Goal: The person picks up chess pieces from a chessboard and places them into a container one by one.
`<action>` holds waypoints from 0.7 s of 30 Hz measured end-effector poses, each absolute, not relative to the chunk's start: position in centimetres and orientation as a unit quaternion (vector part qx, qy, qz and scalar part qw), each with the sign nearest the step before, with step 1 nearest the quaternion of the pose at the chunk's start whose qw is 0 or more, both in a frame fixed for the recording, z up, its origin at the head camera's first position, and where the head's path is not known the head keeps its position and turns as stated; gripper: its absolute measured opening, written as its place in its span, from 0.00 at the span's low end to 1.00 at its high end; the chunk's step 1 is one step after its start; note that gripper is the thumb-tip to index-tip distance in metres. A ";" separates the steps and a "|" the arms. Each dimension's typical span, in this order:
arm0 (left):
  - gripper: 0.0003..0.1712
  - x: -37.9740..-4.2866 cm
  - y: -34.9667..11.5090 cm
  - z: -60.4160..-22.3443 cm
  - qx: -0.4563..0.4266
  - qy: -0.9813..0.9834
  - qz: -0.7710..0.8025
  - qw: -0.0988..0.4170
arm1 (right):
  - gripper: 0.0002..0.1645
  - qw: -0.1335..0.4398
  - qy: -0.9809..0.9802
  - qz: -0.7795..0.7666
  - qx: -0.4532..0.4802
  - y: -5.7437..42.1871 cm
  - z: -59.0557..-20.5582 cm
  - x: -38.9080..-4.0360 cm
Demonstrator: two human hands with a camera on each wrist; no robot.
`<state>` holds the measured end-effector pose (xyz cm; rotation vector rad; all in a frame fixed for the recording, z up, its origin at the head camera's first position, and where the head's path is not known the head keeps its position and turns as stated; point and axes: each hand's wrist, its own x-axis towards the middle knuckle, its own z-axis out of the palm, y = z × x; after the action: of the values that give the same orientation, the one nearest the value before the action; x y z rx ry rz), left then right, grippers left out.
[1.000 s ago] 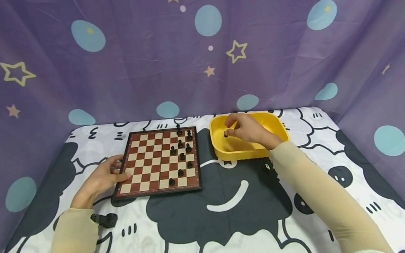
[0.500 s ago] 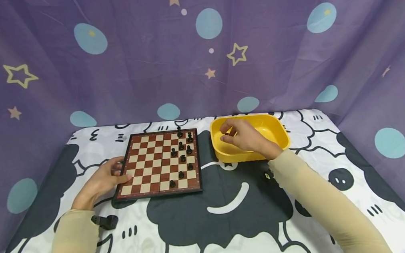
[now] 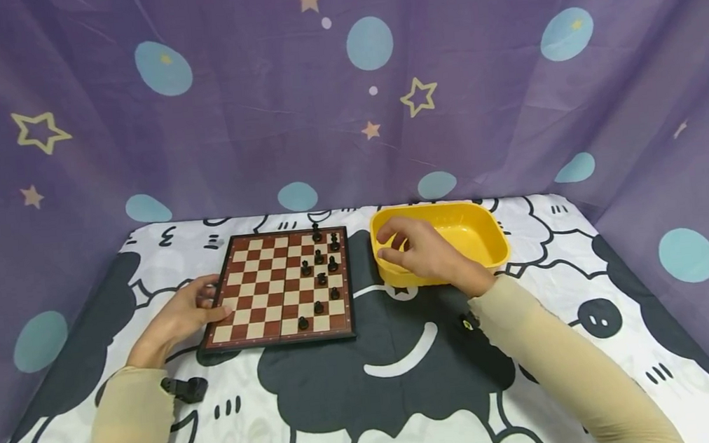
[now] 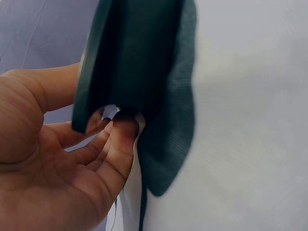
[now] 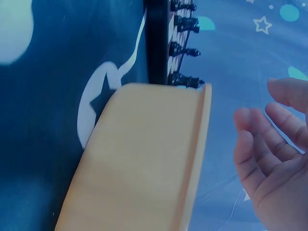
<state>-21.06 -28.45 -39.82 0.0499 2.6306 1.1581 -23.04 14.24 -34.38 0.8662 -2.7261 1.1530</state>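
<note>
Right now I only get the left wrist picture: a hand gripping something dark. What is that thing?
Observer: A chessboard; the head view shows the checkered top beyond the left hand.
Visitor: Oh! Any pieces on it?
Observer: Yes, black chess pieces, all on the half away from that hand.
Visitor: And what's the other hand doing?
Observer: The right hand is above a yellow tray, with nothing visible between its fingers in the right wrist view.
</note>
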 end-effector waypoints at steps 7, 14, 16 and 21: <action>0.51 -20.9 -28.5 -39.8 0.011 0.909 0.394 0.135 | 0.12 0.047 -0.874 0.366 0.318 13.1 -34.4 -22.1; 0.51 -20.9 -28.5 -39.8 0.012 0.908 0.396 0.134 | 0.14 0.044 -0.869 0.357 0.339 12.1 -34.3 -21.1; 0.51 -20.9 -28.5 -39.8 0.013 0.908 0.397 0.134 | 0.14 0.043 -0.867 0.358 0.343 11.8 -34.3 -20.9; 0.51 -21.0 -28.4 -39.9 0.015 0.908 0.396 0.133 | 0.14 0.042 -0.861 0.360 0.357 11.2 -34.3 -20.4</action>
<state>-21.05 -28.41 -39.88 0.0426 2.6355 1.1498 -20.41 11.19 -34.31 1.0920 -2.6353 1.1015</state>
